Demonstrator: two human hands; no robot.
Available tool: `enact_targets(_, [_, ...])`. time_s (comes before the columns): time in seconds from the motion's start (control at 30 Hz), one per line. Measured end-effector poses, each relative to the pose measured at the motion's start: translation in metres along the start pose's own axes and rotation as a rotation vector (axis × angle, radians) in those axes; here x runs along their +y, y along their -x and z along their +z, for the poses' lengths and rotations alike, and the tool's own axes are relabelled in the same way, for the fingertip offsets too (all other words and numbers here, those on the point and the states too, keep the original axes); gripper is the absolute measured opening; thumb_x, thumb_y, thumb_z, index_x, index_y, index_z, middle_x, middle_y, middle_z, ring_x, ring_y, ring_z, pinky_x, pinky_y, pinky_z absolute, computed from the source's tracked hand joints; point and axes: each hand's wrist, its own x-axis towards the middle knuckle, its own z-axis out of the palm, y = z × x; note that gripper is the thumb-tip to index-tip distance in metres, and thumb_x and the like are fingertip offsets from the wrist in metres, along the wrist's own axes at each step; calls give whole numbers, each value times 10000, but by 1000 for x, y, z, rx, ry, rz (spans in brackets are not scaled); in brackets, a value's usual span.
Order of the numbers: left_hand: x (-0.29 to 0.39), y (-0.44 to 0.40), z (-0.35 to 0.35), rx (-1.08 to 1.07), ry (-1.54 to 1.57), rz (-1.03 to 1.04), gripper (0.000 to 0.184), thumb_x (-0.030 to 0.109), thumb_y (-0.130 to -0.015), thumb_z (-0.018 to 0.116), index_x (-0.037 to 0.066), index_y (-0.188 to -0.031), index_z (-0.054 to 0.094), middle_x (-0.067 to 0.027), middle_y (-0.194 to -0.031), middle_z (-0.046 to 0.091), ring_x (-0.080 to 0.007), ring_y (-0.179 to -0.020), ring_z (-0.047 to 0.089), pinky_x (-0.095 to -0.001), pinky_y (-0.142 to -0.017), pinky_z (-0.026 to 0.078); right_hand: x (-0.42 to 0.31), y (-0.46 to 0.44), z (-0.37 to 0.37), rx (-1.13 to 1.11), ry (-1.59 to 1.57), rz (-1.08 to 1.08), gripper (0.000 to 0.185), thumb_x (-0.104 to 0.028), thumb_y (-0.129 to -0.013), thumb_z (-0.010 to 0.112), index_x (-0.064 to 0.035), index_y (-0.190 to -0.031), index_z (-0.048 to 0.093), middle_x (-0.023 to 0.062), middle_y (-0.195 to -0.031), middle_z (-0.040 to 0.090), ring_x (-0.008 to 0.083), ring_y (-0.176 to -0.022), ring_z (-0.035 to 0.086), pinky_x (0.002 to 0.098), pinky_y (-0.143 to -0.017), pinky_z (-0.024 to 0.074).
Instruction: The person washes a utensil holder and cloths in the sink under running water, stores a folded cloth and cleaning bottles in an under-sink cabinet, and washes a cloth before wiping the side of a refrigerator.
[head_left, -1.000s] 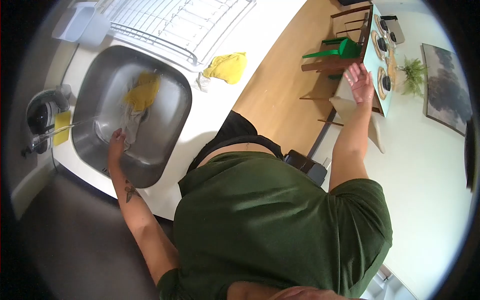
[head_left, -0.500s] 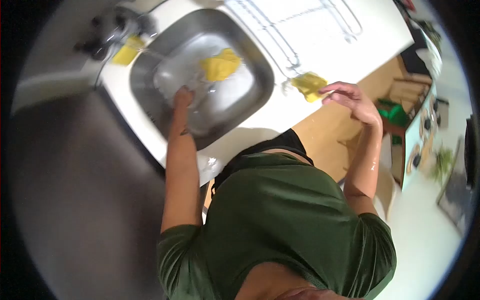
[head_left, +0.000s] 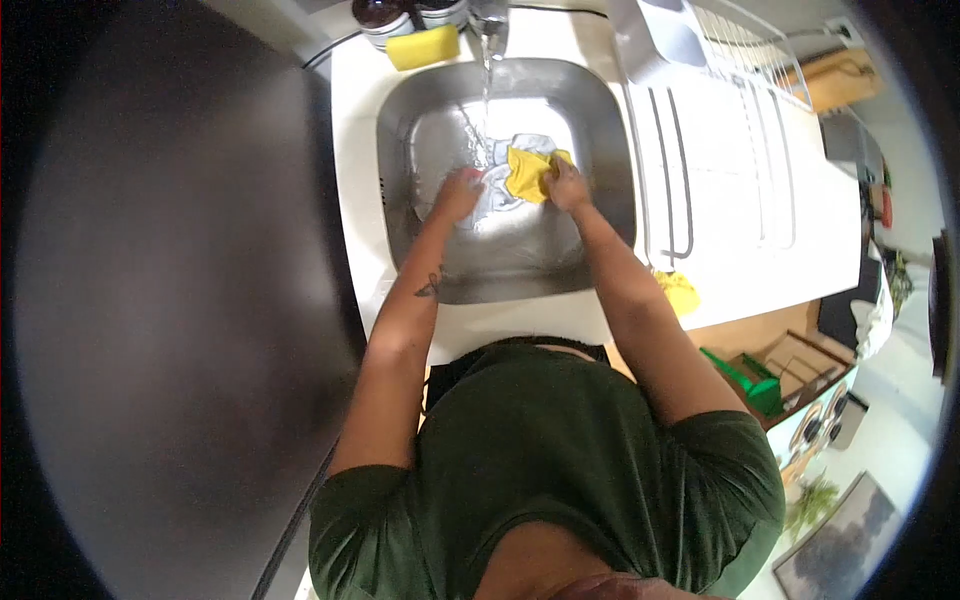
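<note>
Inside the steel sink point(head_left: 400, 265), both my hands are at work under running water. My right hand point(head_left: 568, 186) is closed on the edge of a yellow cloth point(head_left: 528, 174). A wet pale grey cloth point(head_left: 493, 200) lies partly beneath the yellow one on the sink bottom. At its left edge is my left hand point(head_left: 459, 194), fingers curled in against it; the fingertips are partly hidden. Water falls from the faucet point(head_left: 489, 20) just above the cloths.
A yellow sponge point(head_left: 423, 47) sits behind the sink beside dark-topped jars point(head_left: 382, 18). Another yellow cloth point(head_left: 678, 292) lies at the counter's front edge. To the right are a drainboard with bar-shaped ridges point(head_left: 682, 180) and a wire rack point(head_left: 755, 45). A dark panel point(head_left: 180, 300) stands left.
My right hand has moved from the yellow cloth on the counter edge into the sink and grips the yellow cloth there. The view has turned, and the grey cloth is now clearly visible.
</note>
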Motion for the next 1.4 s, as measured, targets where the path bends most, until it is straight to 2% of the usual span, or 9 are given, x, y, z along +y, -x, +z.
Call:
enact_targets(0.27, [92,-6,-45,131,299,559,436,193,-728,604,84,-1136,498,-146,-1074,550,-300,-975,535,-357,-852,420,-67,-20,-44,-414,-187,-242,226,-134,-780,573,-62,-994,576,146,-926,610,257,-857,584,357,-779,438])
enact_targets(0.5, [83,-25,-108,-202,190,165,432,355,-808,565,4,-1059,548,-146,-1019,592,-222,-925,563,-320,-818,415,-142,-49,-124,-423,-502,-232,291,-177,-777,620,-24,-1015,552,125,-813,609,168,-704,578,307,-677,453])
enact_targets(0.67, [73,-17,-121,47,874,187,305,280,-836,515,-1,-942,566,-70,-914,611,-167,-824,582,-290,-722,451,-130,-63,-128,-421,412,-437,424,-182,-667,709,-6,-1025,567,151,-783,606,202,-699,601,314,-660,456])
enact_targets(0.8, [52,-52,-41,7,1794,-219,292,266,-859,478,40,-1037,529,-84,-929,584,-195,-821,575,-318,-749,459,-151,-32,-65,-322,-993,0,190,-131,-708,686,41,-768,632,39,-709,614,116,-620,547,253,-575,429])
enact_targets(0.87, [52,-51,0,544,710,831,283,269,-868,453,43,-1015,540,-102,-926,585,-209,-746,579,-336,-693,474,-189,-1,-29,-92,-902,106,94,-68,-691,653,17,-672,617,31,-677,599,119,-555,539,257,-501,415])
enact_targets(0.97, [107,-21,-17,161,1579,-416,256,244,-866,446,49,-999,548,-101,-909,582,-225,-752,575,-346,-701,471,-147,-39,-1,142,-583,-140,64,-20,-675,592,20,-631,568,56,-581,564,134,-482,499,271,-472,414])
enact_targets(1.1, [79,-60,15,514,1159,-141,317,273,-881,398,6,-878,569,-178,-762,583,-226,-712,581,-364,-672,458,-133,-57,10,229,-275,-332,170,-69,-684,561,31,-557,507,107,-508,524,179,-443,451,353,-474,394])
enact_targets(1.13, [92,-39,-27,262,1923,-382,324,286,-889,387,14,-915,561,-166,-780,583,-225,-726,579,-365,-676,459,-148,-43,17,265,-407,-278,200,-97,-690,576,32,-557,502,128,-519,525,198,-449,456,370,-486,393])
enact_targets(1.4, [109,-9,-93,-266,1351,-109,401,432,-849,480,48,-845,597,-29,-700,570,-129,-606,535,-284,-580,439,-109,-76,-15,-62,-535,-390,303,-247,-825,489,38,-877,576,189,-844,610,324,-821,583,351,-731,430])
